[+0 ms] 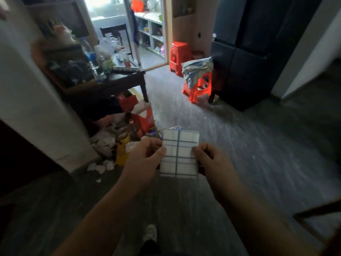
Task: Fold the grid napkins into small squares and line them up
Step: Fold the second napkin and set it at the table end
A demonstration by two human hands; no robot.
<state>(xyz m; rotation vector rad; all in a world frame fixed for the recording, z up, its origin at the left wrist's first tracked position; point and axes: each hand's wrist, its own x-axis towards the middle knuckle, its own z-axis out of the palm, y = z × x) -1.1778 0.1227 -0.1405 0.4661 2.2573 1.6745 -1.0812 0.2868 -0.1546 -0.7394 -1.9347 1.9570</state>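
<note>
— Left hand [145, 157] and right hand [210, 159] each pinch a side edge of the grid napkin [180, 154], mid-air over the floor [258, 154].
— Light and floppy, I'd judge; grip near the corners.

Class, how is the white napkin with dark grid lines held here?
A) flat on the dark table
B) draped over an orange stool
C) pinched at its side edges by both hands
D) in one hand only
C: the left hand and right hand each pinch a side edge of the white grid-lined napkin.
</note>
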